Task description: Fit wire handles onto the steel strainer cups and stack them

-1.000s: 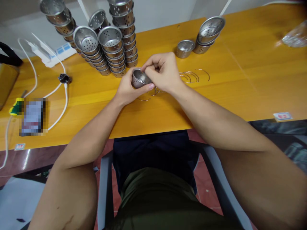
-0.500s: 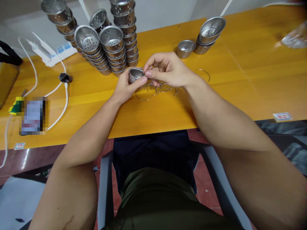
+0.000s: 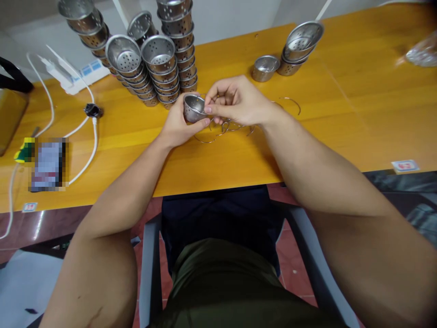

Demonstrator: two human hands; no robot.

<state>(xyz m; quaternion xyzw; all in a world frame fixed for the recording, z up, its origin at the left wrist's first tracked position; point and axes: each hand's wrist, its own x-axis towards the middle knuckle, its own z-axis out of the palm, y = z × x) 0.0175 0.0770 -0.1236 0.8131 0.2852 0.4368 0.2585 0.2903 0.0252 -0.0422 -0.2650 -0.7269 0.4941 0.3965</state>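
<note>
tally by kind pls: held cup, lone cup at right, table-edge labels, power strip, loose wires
Metal cup in the left hand: 1
Lone cup at right: 1
Table-edge labels: 2
Power strip: 1
Loose wires: overlapping, partly hidden, not countable
Total counted: 5

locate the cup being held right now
In the head view, the held cup is just left of centre, in the left hand, with the right hand at its right side and stacked perforated cups beyond it.
</note>
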